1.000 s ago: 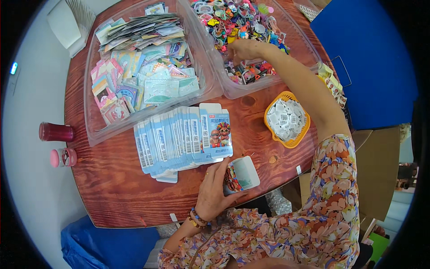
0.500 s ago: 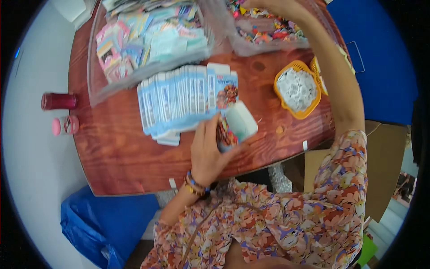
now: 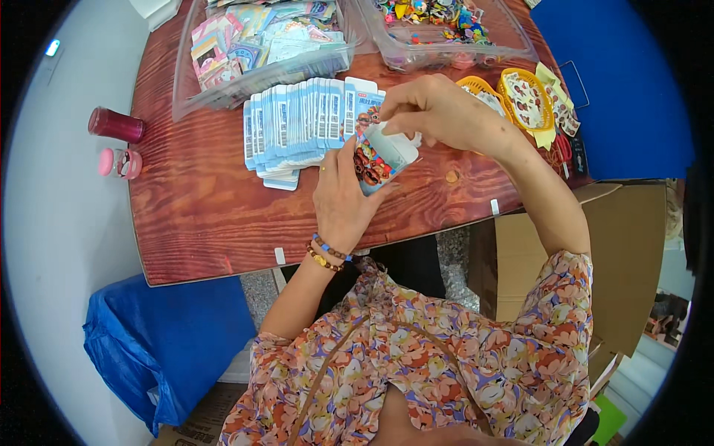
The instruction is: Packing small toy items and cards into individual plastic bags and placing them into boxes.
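left hand (image 3: 343,189): thumb and fingers clasped box (image 3: 374,167) | right hand (image 3: 440,113): curled over box's mouth; whether fingers pinched anything, unclear

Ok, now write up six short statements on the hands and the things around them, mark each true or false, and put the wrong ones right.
1. The left hand holds an open carton. True.
2. The right hand is down in a plastic bin. False: the right hand is at the open carton.
3. Beaded bracelets circle the left wrist. True.
4. The pink-lidded jar is on the table's right side. False: the pink-lidded jar is on the left.
5. The flat cartons overlap in a fanned row. True.
6. The yellow baskets are nested together. False: the yellow baskets stand side by side.
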The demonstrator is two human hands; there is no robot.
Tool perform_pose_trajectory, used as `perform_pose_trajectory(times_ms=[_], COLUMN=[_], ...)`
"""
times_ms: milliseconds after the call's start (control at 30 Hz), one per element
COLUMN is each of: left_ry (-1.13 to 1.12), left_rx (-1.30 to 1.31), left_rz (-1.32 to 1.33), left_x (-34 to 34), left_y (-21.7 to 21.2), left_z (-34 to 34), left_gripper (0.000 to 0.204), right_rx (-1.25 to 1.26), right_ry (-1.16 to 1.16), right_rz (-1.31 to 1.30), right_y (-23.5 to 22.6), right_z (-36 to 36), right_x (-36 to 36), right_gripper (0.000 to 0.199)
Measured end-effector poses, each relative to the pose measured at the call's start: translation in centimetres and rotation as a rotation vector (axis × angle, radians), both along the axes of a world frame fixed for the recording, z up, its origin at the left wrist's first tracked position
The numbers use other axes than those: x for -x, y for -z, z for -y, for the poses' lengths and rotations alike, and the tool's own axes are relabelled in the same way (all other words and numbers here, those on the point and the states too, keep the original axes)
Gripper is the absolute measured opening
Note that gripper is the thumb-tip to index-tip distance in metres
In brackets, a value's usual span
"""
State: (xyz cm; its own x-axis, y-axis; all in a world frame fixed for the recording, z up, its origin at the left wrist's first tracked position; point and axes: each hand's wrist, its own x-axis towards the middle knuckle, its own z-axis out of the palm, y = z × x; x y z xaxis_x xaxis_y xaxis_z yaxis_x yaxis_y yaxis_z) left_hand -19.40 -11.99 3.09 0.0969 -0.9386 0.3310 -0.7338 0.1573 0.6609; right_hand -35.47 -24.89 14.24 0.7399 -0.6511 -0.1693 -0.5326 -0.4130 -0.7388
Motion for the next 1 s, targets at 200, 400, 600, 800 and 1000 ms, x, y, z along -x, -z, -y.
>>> perform_pose_trajectory(times_ms=[200,400,600,800,1000], left_ry=[0.014,0.004,0.149,0.229,0.218], left_rx=[-0.092,-0.058,-0.219,-0.172,-0.163], left_rz=[-0.029,0.010,-0.325,-0.189,-0.138], left_x=[1.0,0.7,2.2,3.5,3.1], left_y=[-0.6,-0.1,1.6,1.5,1.7], left_z=[-0.6,-0.6,-2.0,-2.2,-1.8], left_gripper=[0.088,0.089,0.091,0.090,0.090], right_rx=[0.369,0.263,0.348,0.530,0.283], right_ry=[-0.058,0.358,0.410,0.386,0.407], right_rz=[0.004,0.142,-0.304,-0.565,-0.560], right_y=[1.0,0.5,8.1,11.3,9.5], right_z=[-2.9,-0.9,2.8,4.2,5.3], right_x=[1.1,6.9,15.2,14.5,15.2], right_gripper=[0.024,0.023,0.026,0.026,0.021])
